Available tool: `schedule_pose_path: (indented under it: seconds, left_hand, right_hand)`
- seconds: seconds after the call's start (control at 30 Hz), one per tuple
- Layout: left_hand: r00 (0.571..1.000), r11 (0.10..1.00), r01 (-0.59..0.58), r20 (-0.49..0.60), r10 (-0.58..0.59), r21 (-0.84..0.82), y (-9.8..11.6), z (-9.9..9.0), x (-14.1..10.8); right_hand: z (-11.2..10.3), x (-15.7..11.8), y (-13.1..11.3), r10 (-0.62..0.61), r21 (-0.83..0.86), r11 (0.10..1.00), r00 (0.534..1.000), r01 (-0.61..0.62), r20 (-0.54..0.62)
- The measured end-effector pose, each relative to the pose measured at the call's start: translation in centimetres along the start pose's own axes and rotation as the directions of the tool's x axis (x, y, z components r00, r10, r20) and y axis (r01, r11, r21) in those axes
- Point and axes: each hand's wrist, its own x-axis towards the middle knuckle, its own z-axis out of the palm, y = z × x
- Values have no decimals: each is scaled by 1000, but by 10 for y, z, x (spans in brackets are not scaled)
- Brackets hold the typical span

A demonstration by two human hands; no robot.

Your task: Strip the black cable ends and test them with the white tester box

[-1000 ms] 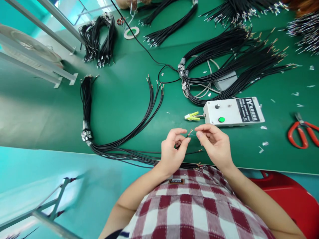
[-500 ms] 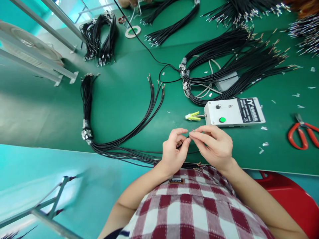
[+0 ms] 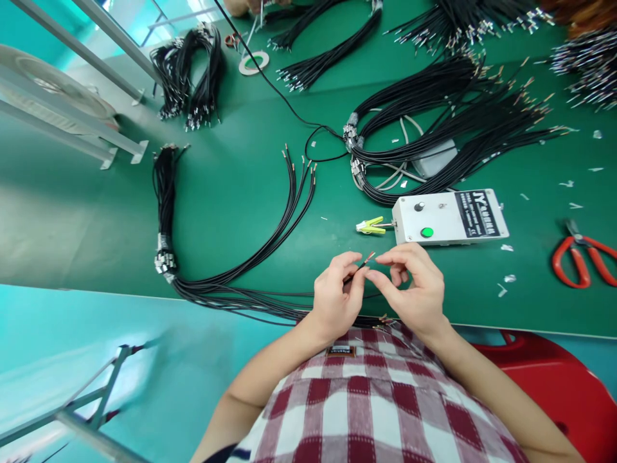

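Near the table's front edge, my left hand (image 3: 336, 292) pinches a black cable (image 3: 360, 266) close to its end, where thin stripped wires stick out up and to the right. Just right of that tip is my right hand (image 3: 413, 289), its thumb and fingers apart, with nothing visible between them. A bundle of black cables (image 3: 231, 294) runs from the left and passes behind and below my left hand. Beyond my hands stands a white box (image 3: 450, 217) with a green button, a black knob and yellow-green jaws (image 3: 371, 226) on its left side.
Red-handled cutters (image 3: 578, 251) lie at the right. Looped black cable bundles (image 3: 409, 154) occupy the back right, and another bundle (image 3: 190, 77) lies back left near a tape roll (image 3: 254, 63). Metal posts (image 3: 81, 125) stand at left; a red stool (image 3: 540, 386) is beside me.
My right hand's fingers have come apart and drawn back slightly from the cable end, baring its stripped wires. My left hand keeps its hold. The view has shifted slightly.
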Motion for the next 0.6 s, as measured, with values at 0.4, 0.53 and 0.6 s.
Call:
schedule_pose_path:
  seconds: [0.4,0.53,0.6]
  left_hand:
    - [822,722,552,417,-388,-417,2,-9,14]
    - [680,443,727,637,-363,-524,-4,-19,23]
    - [700,427,714,594,-398,-555,-5,-20,21]
  right_hand:
    - [8,4,7,-301,-264,915,952,305,56]
    - [6,4,15,-430,-360,834,902,418,51]
    - [4,5,18,-478,-361,813,878,458,36]
